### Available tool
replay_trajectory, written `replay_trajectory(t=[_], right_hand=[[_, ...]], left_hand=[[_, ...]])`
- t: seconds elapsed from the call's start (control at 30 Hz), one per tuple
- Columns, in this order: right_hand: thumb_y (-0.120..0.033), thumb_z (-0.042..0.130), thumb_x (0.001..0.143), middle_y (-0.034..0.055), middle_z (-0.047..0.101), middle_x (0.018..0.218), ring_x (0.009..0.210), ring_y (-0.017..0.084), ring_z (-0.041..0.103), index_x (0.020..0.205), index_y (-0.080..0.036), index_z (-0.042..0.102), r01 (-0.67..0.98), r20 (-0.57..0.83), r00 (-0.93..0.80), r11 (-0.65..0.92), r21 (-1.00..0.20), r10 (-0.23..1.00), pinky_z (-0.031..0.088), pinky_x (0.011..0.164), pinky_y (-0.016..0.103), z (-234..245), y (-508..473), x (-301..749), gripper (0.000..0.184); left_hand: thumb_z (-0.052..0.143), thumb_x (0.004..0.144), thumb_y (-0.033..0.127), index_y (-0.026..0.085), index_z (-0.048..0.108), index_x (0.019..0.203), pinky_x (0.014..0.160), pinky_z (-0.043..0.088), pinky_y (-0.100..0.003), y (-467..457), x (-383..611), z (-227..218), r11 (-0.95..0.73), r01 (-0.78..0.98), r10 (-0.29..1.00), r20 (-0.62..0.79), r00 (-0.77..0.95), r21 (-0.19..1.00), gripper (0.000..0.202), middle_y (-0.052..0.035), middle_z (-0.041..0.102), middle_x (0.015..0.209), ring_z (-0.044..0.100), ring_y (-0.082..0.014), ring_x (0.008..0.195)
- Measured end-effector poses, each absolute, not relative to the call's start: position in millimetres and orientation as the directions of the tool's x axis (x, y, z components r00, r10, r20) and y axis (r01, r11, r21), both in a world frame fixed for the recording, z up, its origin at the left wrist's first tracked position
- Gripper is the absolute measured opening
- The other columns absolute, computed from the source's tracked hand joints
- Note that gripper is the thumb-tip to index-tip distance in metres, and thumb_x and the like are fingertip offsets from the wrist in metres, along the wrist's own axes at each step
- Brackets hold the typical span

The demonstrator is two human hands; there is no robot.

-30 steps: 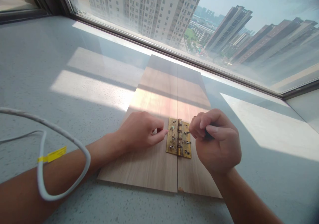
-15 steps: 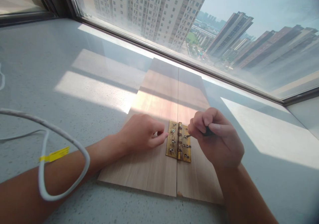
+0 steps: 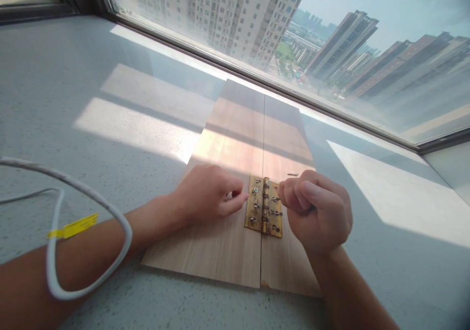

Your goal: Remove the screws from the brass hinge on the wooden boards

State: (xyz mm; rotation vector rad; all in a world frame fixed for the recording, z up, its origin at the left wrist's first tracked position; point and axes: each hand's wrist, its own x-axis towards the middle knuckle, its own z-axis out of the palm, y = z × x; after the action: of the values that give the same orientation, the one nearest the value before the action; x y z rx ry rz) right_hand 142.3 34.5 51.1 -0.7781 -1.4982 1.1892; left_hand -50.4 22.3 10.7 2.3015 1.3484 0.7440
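brass-coloured rectangular metal hinge (image 3: 265,202) across the seam of two pale wooden boards (image 3: 227,251), silver metal screws (image 3: 256,206) standing in its holes. at nine o'clock, left hand (image 3: 209,193), fingers curled narrow; at three, right hand (image 3: 319,212), gripping a dark object (image 3: 311,208), mostly hidden.

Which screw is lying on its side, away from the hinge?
The loose screw on the right-hand board, just beyond the right hand; the other visible screws sit in the golden hinge.

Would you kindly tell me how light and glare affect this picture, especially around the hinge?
Head view: a sunlit band brightens the left board; head view: whitish haze veils the window; head view: the hinge lies in shade, its screws small but discernible.
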Motion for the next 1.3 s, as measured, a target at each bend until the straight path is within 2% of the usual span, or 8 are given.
replay_trajectory(t=[0.13,0.27,0.37,0.53,0.83,1.03,1.17,1.3], right_hand=[[-0.023,0.053,0.079,-0.0062,0.032,0.048,0.044,0.011,0.025,0.064,-0.022,0.051,-0.194,0.242,-0.497,0.165,-0.967,0.833,0.024,0.046,0.028,55,44,153,0.015],[-0.026,0.057,0.089,0.0007,0.058,0.071,0.067,0.018,0.052,0.084,-0.023,0.065,-0.066,0.311,-0.310,0.306,-0.950,0.898,0.043,0.065,0.035,47,35,155,0.010],[-0.026,0.050,0.096,0.0043,0.064,0.083,0.080,0.021,0.059,0.097,-0.024,0.071,0.004,0.389,-0.160,0.395,-0.919,0.907,0.046,0.075,0.040,40,23,152,0.021],[-0.021,0.044,0.091,-0.0007,0.046,0.065,0.061,0.016,0.042,0.076,-0.023,0.060,-0.118,0.405,-0.109,0.393,-0.912,0.908,0.034,0.059,0.033,39,14,146,0.022],[-0.025,0.051,0.084,-0.0068,0.032,0.048,0.043,0.011,0.027,0.065,-0.022,0.051,-0.101,0.228,-0.418,0.204,-0.974,0.880,0.023,0.046,0.028,47,37,155,0.019],[-0.039,0.064,0.088,0.0019,0.061,0.076,0.071,0.018,0.059,0.077,-0.023,0.067,0.088,0.421,-0.096,0.429,-0.899,0.902,0.047,0.066,0.036,39,34,161,0.020],[-0.037,0.060,0.093,0.0027,0.063,0.074,0.069,0.019,0.060,0.081,-0.022,0.070,0.127,0.456,0.079,0.445,-0.887,0.886,0.047,0.066,0.037,38,24,154,0.022],[-0.032,0.047,0.099,-0.0016,0.050,0.065,0.057,0.014,0.048,0.073,-0.022,0.059,-0.026,0.463,0.058,0.465,-0.885,0.884,0.037,0.055,0.032,38,21,135,0.030]], left_hand=[[0.053,0.086,0.034,0.017,0.056,0.056,0.052,0.022,-0.027,22,-50,12,-0.470,0.688,0.881,0.255,0.398,0.553,0.034,0.0036,0.048,0.049,0.038,-0.0091,0.049],[0.054,0.086,0.034,0.017,0.058,0.057,0.051,0.022,-0.027,22,-50,12,-0.474,0.684,0.879,0.258,0.400,0.554,0.034,0.0033,0.049,0.049,0.039,-0.0093,0.048],[0.053,0.086,0.035,0.017,0.057,0.056,0.051,0.022,-0.027,22,-50,11,-0.476,0.685,0.878,0.259,0.402,0.551,0.036,0.0035,0.048,0.049,0.039,-0.0092,0.048],[0.052,0.087,0.037,0.017,0.056,0.058,0.052,0.023,-0.027,22,-51,11,-0.462,0.696,0.885,0.234,0.403,0.549,0.036,0.0034,0.049,0.050,0.039,-0.0093,0.049],[0.053,0.086,0.038,0.017,0.057,0.058,0.051,0.020,-0.027,22,-50,9,-0.472,0.705,0.881,0.257,0.396,0.530,0.036,0.0031,0.049,0.049,0.038,-0.0098,0.049],[0.052,0.087,0.037,0.017,0.056,0.057,0.052,0.020,-0.027,22,-50,8,-0.474,0.706,0.880,0.253,0.402,0.527,0.036,0.0033,0.049,0.049,0.038,-0.0093,0.049],[0.051,0.087,0.036,0.017,0.056,0.058,0.052,0.020,-0.027,23,-50,9,-0.465,0.709,0.884,0.236,0.403,0.531,0.035,0.0031,0.050,0.050,0.040,-0.0095,0.049],[0.051,0.087,0.039,0.017,0.055,0.058,0.053,0.021,-0.027,24,-50,10,-0.455,0.711,0.888,0.219,0.403,0.537,0.036,0.0028,0.050,0.051,0.040,-0.0099,0.051]])
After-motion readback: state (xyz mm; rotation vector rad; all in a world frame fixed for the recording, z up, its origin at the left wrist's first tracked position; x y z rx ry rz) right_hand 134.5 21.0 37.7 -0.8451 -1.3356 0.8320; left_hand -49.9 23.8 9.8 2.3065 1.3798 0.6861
